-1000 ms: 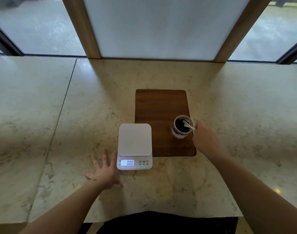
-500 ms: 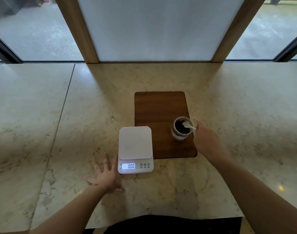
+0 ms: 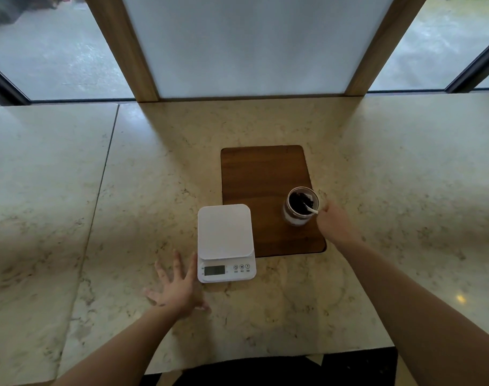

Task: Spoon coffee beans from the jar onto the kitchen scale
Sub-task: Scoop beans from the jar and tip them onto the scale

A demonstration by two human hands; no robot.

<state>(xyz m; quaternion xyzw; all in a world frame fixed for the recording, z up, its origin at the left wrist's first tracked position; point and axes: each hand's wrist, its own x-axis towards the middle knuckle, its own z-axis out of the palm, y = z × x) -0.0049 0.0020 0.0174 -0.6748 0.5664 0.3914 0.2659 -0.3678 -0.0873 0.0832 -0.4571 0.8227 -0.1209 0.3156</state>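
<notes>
Pinching the small white plastic spoon [image 3: 310, 208] by its handle end, the right hand [image 3: 333, 224] dips it into the clear glass jar of dark coffee beans [image 3: 300, 206] on the brown wooden board [image 3: 262, 174]. The left hand [image 3: 179, 288] lies spread, empty, on the marble tabletop [image 3: 154, 190] beside the white kitchen scale [image 3: 225, 240]. The spoon looks light and stiff; loose beans likely roll off, so hold it level.
</notes>
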